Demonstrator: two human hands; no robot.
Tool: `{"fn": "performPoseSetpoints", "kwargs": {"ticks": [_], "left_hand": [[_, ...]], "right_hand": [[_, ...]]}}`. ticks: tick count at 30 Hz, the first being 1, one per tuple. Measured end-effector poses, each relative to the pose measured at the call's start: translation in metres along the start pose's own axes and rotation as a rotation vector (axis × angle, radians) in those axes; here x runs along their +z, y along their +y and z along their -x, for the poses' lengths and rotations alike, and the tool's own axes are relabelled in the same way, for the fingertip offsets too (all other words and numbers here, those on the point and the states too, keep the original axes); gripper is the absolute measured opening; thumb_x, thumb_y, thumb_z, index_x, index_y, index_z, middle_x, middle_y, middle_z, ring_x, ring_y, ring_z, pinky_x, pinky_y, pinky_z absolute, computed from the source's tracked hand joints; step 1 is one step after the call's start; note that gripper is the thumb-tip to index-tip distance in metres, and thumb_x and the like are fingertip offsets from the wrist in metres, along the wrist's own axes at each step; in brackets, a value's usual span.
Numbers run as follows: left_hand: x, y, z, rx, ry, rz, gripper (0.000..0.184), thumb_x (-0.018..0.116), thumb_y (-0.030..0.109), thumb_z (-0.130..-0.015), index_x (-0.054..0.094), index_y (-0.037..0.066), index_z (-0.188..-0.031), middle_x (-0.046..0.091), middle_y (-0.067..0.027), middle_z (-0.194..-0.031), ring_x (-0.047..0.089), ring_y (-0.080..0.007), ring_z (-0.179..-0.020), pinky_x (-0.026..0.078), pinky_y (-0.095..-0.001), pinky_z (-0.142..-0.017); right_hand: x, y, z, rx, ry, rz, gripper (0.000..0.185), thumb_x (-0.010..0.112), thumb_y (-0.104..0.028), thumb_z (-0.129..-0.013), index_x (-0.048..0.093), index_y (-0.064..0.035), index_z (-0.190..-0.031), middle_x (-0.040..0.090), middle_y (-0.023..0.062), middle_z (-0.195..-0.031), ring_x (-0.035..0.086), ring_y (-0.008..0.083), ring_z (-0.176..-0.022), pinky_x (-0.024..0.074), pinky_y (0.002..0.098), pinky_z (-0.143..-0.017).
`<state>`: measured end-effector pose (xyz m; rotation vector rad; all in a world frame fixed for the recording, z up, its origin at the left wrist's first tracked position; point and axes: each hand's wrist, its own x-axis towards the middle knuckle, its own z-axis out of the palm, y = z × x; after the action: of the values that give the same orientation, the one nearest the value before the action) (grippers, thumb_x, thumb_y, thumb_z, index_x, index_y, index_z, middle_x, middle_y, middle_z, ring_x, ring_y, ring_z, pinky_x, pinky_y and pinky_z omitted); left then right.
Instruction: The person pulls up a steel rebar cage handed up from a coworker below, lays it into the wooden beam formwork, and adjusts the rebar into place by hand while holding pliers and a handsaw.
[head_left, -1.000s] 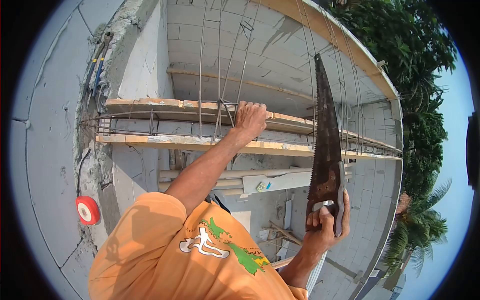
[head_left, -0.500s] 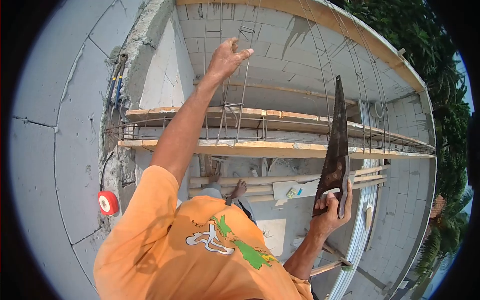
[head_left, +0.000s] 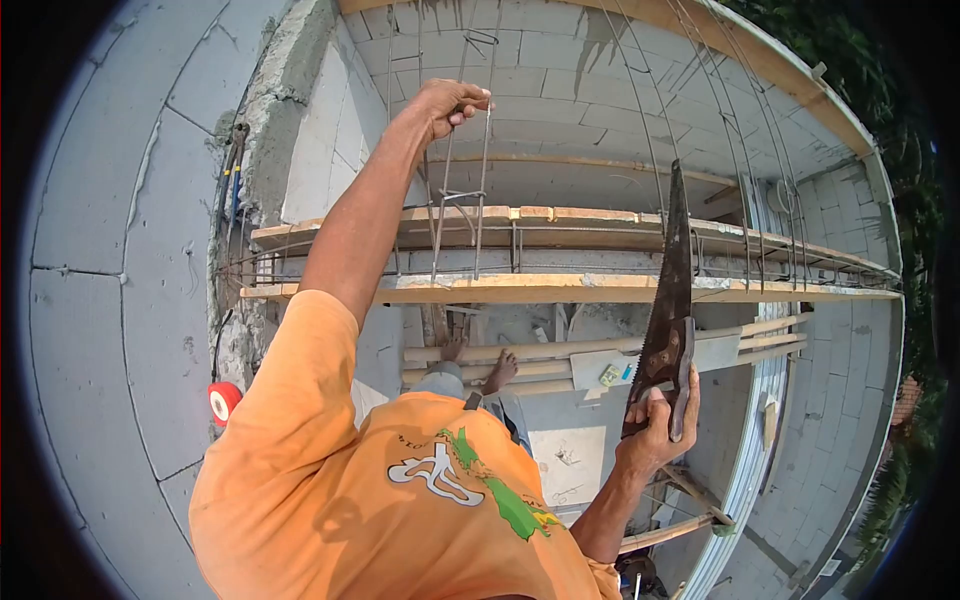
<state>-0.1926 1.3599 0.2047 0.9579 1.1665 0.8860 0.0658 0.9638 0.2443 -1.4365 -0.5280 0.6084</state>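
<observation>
My right hand [head_left: 650,438] is closed round the dark handle of a handsaw [head_left: 675,265]. The blade points up and away from me, its toothed edge facing left. My left arm is stretched forward over the wooden formwork boards [head_left: 560,288]. At its end my left hand [head_left: 450,108] is closed, its fingertips pinched at a thin upright rebar rod [head_left: 485,150]. That rod belongs to a cage tied with small stirrups, which rises from between the boards. Part of the grip is hidden behind the fingers.
Pliers [head_left: 235,170] and a red tape measure [head_left: 224,402] lie on the block wall [head_left: 80,330] at left. More upright rebar [head_left: 740,150] stands at right. Below the boards, my bare feet [head_left: 500,371] are by bamboo poles [head_left: 560,350]. Metal channels [head_left: 750,430] run along the right.
My left hand has closed its thumb and fingers at the rebar rod. The view has shifted slightly, while the handsaw stays upright in my right hand.
</observation>
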Motion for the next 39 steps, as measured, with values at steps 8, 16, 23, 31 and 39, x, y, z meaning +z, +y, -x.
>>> {"fn": "performPoseSetpoints", "kwargs": {"ticks": [8,16,23,31,39], "left_hand": [[0.051,-0.019,-0.014,-0.026,-0.092,0.334,0.025,0.05,0.005,-0.09,0.046,-0.011,-0.109,0.061,-0.0264,-0.102,0.046,-0.0023,-0.047,0.032,-0.011,-0.029],[0.091,-0.043,-0.035,0.0,-0.144,0.355,0.035,0.038,0.009,-0.095,0.035,-0.011,-0.124,0.057,-0.028,-0.108,0.041,-0.0046,-0.05,0.031,-0.0118,-0.029],[0.091,-0.048,-0.03,-0.007,-0.117,0.301,0.035,0.034,0.01,-0.097,0.033,-0.01,-0.127,0.058,-0.0267,-0.106,0.043,-0.0046,-0.05,0.031,-0.0114,-0.028],[0.076,-0.05,-0.026,0.06,-0.097,0.215,0.034,0.034,0.013,-0.098,0.038,-0.011,-0.122,0.062,-0.0238,-0.093,0.051,-0.006,-0.046,0.033,-0.0104,-0.026],[0.077,-0.051,-0.027,0.072,-0.024,0.196,0.028,0.034,0.011,-0.098,0.044,-0.011,-0.111,0.063,-0.023,-0.09,0.049,-0.0062,-0.043,0.034,-0.0109,-0.026]], "right_hand": [[0.006,0.002,-0.008,-0.006,0.0,0.004,0.053,0.05,0.005,-0.074,0.049,0.0043,-0.127,0.052,0.0053,-0.07,0.04,0.0082,-0.047,0.036,0.0228,-0.042],[-0.002,0.006,-0.009,-0.025,0.047,0.018,0.053,0.051,0.005,-0.075,0.049,0.0038,-0.127,0.051,0.0044,-0.07,0.04,0.0083,-0.048,0.0362,0.0228,-0.043],[0.002,0.005,-0.008,-0.057,0.066,0.025,0.053,0.052,0.003,-0.074,0.05,0.0036,-0.127,0.051,0.0035,-0.07,0.039,0.0078,-0.048,0.0354,0.0225,-0.043],[-0.001,0.009,-0.013,-0.125,0.013,0.074,0.053,0.051,0.003,-0.074,0.05,0.0041,-0.127,0.05,0.0028,-0.069,0.038,0.0062,-0.045,0.033,0.0211,-0.04],[-0.005,0.01,-0.01,-0.104,0.005,0.117,0.053,0.051,0.001,-0.074,0.049,0.0042,-0.127,0.051,0.0037,-0.07,0.038,0.006,-0.045,0.0341,0.0209,-0.04]]}}
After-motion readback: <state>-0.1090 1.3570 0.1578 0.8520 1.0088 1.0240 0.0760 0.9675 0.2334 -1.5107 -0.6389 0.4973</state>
